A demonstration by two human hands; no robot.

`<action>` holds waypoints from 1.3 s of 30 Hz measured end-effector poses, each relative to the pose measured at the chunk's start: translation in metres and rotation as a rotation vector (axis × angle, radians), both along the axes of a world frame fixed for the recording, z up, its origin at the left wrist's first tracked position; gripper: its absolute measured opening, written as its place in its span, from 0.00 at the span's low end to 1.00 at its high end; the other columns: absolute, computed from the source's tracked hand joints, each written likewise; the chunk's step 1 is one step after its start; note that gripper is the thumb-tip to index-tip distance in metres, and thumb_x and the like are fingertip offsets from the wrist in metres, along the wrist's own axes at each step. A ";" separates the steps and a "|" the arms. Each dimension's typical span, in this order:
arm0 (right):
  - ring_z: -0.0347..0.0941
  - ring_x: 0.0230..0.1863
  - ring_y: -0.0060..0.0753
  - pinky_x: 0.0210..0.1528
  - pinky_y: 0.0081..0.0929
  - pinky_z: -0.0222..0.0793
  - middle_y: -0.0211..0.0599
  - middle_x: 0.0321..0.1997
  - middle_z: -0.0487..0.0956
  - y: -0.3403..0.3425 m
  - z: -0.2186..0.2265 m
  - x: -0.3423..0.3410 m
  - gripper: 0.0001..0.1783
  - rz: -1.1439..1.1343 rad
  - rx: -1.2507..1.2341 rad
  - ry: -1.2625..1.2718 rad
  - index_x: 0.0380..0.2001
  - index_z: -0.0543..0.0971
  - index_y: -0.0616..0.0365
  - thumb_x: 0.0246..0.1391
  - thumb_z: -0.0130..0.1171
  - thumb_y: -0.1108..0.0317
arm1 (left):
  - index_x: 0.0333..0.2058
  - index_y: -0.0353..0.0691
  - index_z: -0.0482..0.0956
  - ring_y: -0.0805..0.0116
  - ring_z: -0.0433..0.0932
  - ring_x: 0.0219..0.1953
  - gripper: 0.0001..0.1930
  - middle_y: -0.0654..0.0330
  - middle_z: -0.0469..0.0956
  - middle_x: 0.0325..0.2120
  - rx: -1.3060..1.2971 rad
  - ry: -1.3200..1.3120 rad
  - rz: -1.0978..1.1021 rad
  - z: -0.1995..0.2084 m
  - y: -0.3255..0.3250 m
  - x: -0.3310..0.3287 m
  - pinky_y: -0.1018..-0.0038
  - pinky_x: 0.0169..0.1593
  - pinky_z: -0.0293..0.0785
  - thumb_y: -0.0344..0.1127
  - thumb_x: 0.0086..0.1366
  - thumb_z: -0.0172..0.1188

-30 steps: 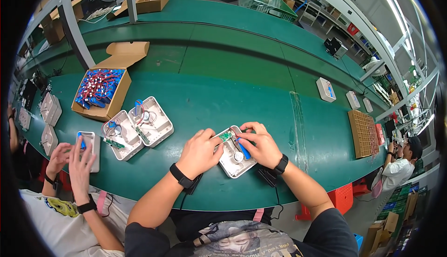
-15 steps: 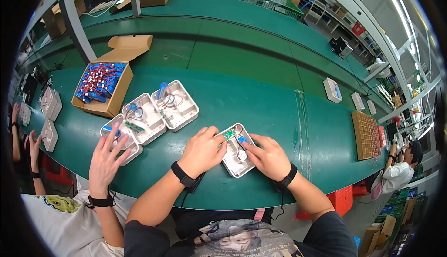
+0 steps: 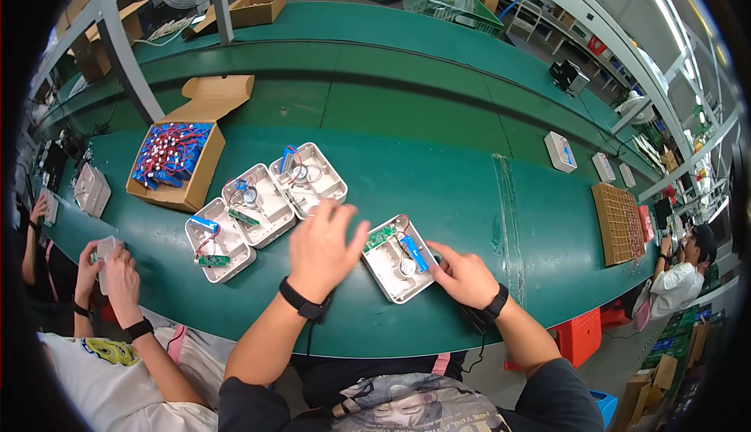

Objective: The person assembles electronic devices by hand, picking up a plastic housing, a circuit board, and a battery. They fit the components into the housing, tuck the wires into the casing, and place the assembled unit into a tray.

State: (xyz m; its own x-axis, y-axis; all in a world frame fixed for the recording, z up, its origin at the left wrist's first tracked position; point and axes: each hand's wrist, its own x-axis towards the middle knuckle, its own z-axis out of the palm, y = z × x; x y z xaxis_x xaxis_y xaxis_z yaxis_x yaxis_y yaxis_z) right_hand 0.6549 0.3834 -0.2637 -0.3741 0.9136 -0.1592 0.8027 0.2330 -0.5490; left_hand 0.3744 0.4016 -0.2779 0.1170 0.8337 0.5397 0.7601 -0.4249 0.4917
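In front of me a white plastic case [image 3: 396, 290] lies open side up. It holds a green circuit board [image 3: 381, 237] at its upper left, a blue cylindrical battery [image 3: 415, 254] along the right side and a round white part [image 3: 407, 266] with wires. Thumb and fingertips of my right hand [image 3: 468, 279] grip the case's right wall. My left hand [image 3: 322, 246] is in the air left of the case, fingers spread, holding nothing. Just beyond it stand three similar white cases: a far one [image 3: 332, 186], a middle one [image 3: 270, 227] and a near one [image 3: 227, 270], each with wired parts inside.
A cardboard box [image 3: 197, 186] full of blue wired batteries stands far left. At left, a co-worker's hands [image 3: 117, 276] hold a white case. A divided brown tray [image 3: 616, 225] and several white cases [image 3: 560, 153] are at right. Metal posts rise behind the green table [image 3: 438, 190].
My left hand has left the circuit board and moved up and left. My right hand shifted from the battery to the case's wall. The co-worker's hand withdrew from the three cases.
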 end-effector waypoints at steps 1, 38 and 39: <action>0.83 0.30 0.47 0.38 0.37 0.81 0.43 0.35 0.86 0.001 -0.001 0.000 0.20 -0.008 0.006 0.000 0.62 0.79 0.56 0.70 0.55 0.66 | 0.39 0.40 0.85 0.54 0.82 0.43 0.11 0.56 0.80 0.40 -0.002 0.068 0.102 -0.002 0.003 -0.006 0.60 0.43 0.81 0.41 0.64 0.69; 0.77 0.51 0.41 0.55 0.34 0.74 0.42 0.51 0.80 0.102 -0.007 -0.013 0.20 0.429 0.260 0.377 0.50 0.84 0.58 0.56 0.73 0.65 | 0.38 0.39 0.85 0.53 0.81 0.42 0.06 0.56 0.83 0.39 0.041 -0.104 0.026 -0.018 0.023 -0.013 0.61 0.46 0.79 0.31 0.63 0.68; 0.77 0.52 0.42 0.55 0.35 0.74 0.42 0.50 0.80 0.104 -0.010 -0.018 0.19 0.413 0.311 0.372 0.49 0.84 0.59 0.56 0.73 0.65 | 0.38 0.38 0.85 0.52 0.81 0.42 0.06 0.56 0.83 0.39 0.066 -0.102 0.013 -0.021 0.024 -0.015 0.60 0.46 0.79 0.30 0.64 0.68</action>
